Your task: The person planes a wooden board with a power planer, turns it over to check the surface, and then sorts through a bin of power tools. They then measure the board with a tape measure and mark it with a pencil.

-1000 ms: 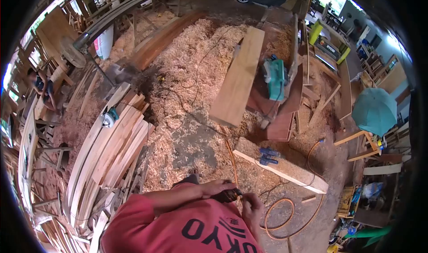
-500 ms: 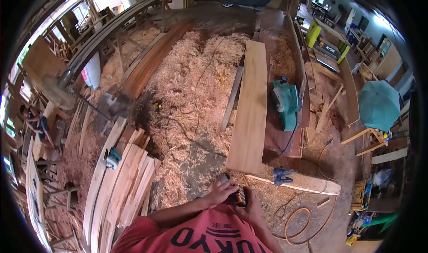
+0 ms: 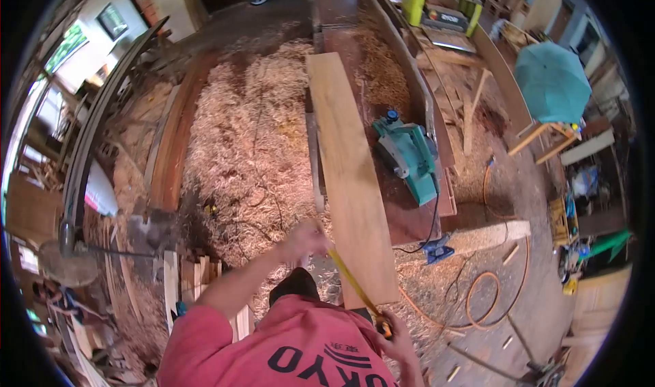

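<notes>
My left hand (image 3: 303, 242) reaches out over the near left side of a long pale plank (image 3: 351, 182), closed on the free end of a yellow tape blade (image 3: 349, 276); its fingers are slightly blurred. Close to my body, past the plank's near end, my right hand (image 3: 397, 339) wraps round the black and orange case of the tape measure (image 3: 385, 327). The blade runs slantwise between both hands, over the plank's near corner. A teal power planer (image 3: 409, 156) rests on the reddish-brown board to the right of the plank.
Wood shavings (image 3: 239, 134) cover the floor on the left. A blue tool (image 3: 437, 250) sits by a thick timber (image 3: 477, 242) at the right, near a coiled orange hose (image 3: 486, 304). Farther off stand a green thickness planer (image 3: 443, 15) and a teal umbrella (image 3: 552, 83). A person (image 3: 68, 305) is at far left.
My hands were together at the tape measure; now they are apart, left forward and right back, with the yellow blade drawn out between them. The view has turned and moved closer to the plank.
</notes>
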Tool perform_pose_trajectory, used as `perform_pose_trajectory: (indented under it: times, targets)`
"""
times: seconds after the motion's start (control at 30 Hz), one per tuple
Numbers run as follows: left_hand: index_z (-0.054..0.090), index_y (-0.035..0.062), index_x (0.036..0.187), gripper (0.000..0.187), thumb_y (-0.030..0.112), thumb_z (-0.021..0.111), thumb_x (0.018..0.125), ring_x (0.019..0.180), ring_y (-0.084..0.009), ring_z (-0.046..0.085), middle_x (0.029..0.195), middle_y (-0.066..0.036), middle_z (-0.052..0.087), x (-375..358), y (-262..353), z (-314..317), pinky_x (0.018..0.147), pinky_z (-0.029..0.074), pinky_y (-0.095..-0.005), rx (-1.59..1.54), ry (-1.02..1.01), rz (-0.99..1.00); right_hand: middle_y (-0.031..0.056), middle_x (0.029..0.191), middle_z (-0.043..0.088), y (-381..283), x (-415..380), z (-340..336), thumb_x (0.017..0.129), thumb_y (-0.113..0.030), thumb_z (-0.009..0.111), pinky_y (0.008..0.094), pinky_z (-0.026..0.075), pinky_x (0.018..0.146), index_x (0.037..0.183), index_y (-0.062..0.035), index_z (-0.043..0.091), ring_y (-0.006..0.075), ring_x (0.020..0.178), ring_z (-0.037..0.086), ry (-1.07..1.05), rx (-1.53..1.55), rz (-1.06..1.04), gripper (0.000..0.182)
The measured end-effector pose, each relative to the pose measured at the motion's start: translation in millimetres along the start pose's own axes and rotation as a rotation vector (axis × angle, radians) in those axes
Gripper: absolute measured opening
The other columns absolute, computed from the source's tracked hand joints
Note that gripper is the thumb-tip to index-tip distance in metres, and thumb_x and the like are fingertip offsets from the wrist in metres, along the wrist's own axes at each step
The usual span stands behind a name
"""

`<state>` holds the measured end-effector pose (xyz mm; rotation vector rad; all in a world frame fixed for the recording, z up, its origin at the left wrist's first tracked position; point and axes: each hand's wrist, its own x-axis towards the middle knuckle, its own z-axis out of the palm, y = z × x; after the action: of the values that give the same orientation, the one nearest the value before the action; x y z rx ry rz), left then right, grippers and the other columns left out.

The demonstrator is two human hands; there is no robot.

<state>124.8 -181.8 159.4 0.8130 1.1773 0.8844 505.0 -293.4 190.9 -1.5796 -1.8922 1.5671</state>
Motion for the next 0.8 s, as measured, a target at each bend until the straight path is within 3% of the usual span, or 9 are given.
perform_pose_trajectory:
  times: [0.03, 0.13, 0.17, 0.23, 0.27, 0.37, 0.5, 0.63, 0.8]
  targets:
    - [0.056, 0.0043, 0.101, 0.019, 0.012, 0.071, 0.091, 0.081, -0.0199, 0.069, 0.088, -0.009, 0.069, 30.2, 25.9, -37.3, 0.080, 0.059, -0.0329, 0.047, 0.130, 0.060, 0.0199, 0.114, 0.065, 31.5, -14.5, 4.6, 0.074, -0.027, 0.076, 0.0436, 0.049, 0.096, 0.135, -0.0032, 0.053, 0.0382, 0.109, 0.062, 0.086, -0.075, -0.003, 0.070]
    - [0.057, 0.0045, 0.103, 0.020, 0.019, 0.067, 0.094, 0.081, -0.0201, 0.066, 0.092, -0.009, 0.066, 136.9, 81.5, -153.6, 0.073, 0.057, -0.0314, -0.238, 0.481, 0.163, 0.0113, 0.102, 0.068, 85.6, -65.6, 19.5, 0.069, -0.017, 0.075, 0.0387, 0.047, 0.094, 0.127, -0.0019, 0.057, 0.0280, 0.101, 0.062, 0.158, -0.158, 0.147, 0.063]
    - [0.057, 0.0045, 0.102, 0.020, 0.020, 0.067, 0.095, 0.078, -0.0195, 0.066, 0.089, -0.008, 0.066, 166.0, 91.3, -180.4, 0.071, 0.056, -0.0310, -0.278, 0.563, 0.166, 0.0096, 0.100, 0.067, 96.2, -80.6, 34.6, 0.070, -0.014, 0.076, 0.0343, 0.049, 0.088, 0.126, -0.0007, 0.057, 0.0221, 0.096, 0.063, 0.249, 0.208, 0.327, 0.061]
    - [0.058, 0.0046, 0.101, 0.020, 0.021, 0.067, 0.095, 0.074, -0.0186, 0.065, 0.086, -0.006, 0.065, 230.5, 64.1, -212.3, 0.070, 0.055, -0.0321, -0.177, 0.569, 0.047, 0.0096, 0.097, 0.066, 59.2, -80.7, 50.9, 0.081, -0.020, 0.072, 0.0316, 0.051, 0.079, 0.123, -0.0010, 0.060, 0.0193, 0.088, 0.064, 0.424, 0.118, 0.297, 0.048]
    - [0.059, 0.0046, 0.101, 0.021, 0.022, 0.067, 0.095, 0.072, -0.0182, 0.064, 0.084, -0.005, 0.065, 254.7, 59.6, -215.0, 0.070, 0.055, -0.0327, -0.131, 0.576, -0.006, 0.0111, 0.095, 0.066, 17.9, -61.2, 53.7, 0.090, -0.029, 0.069, 0.0320, 0.052, 0.076, 0.123, -0.0028, 0.062, 0.0208, 0.087, 0.065, 0.474, 0.013, 0.229, 0.043]
    - [0.059, 0.0060, 0.105, 0.019, 0.022, 0.064, 0.096, 0.074, -0.0188, 0.066, 0.089, -0.006, 0.068, 266.2, 59.9, -168.0, 0.068, 0.054, -0.0357, -0.201, 0.423, -0.028, 0.0137, 0.098, 0.068, -38.6, 13.3, 82.7, 0.072, -0.020, 0.075, 0.0408, 0.050, 0.088, 0.123, -0.0020, 0.061, 0.0337, 0.097, 0.064, 0.520, 0.184, 0.265, 0.056]
    - [0.058, 0.0083, 0.108, 0.018, 0.024, 0.055, 0.100, 0.080, -0.0213, 0.070, 0.100, -0.008, 0.071, 293.8, 68.1, -146.4, 0.068, 0.056, -0.0365, -0.408, 0.405, -0.010, 0.0172, 0.098, 0.070, -116.4, 95.7, 88.5, 0.078, -0.022, 0.073, 0.0393, 0.052, 0.085, 0.120, -0.0048, 0.064, 0.0325, 0.093, 0.068, 0.438, 0.137, 0.274, 0.046]
    - [0.057, 0.0116, 0.107, 0.029, 0.038, 0.047, 0.104, 0.081, -0.0213, 0.070, 0.098, -0.006, 0.070, 307.8, 58.1, -149.7, 0.062, 0.057, -0.0370, -0.514, 0.352, -0.265, 0.0177, 0.102, 0.072, -129.7, 91.6, 92.3, 0.081, -0.031, 0.071, 0.0399, 0.053, 0.084, 0.119, -0.0066, 0.066, 0.0334, 0.095, 0.070, 0.324, 0.083, 0.383, 0.045]
    - [0.057, 0.0145, 0.100, 0.039, 0.052, 0.049, 0.101, 0.072, -0.0181, 0.066, 0.090, -0.003, 0.069, 294.5, 41.9, -144.1, 0.060, 0.056, -0.0334, -0.733, 0.519, -0.130, 0.0133, 0.107, 0.072, -106.3, 32.6, 89.2, 0.082, -0.040, 0.070, 0.0396, 0.053, 0.088, 0.123, -0.0089, 0.064, 0.0321, 0.100, 0.069, 0.123, 0.048, 0.407, 0.052]
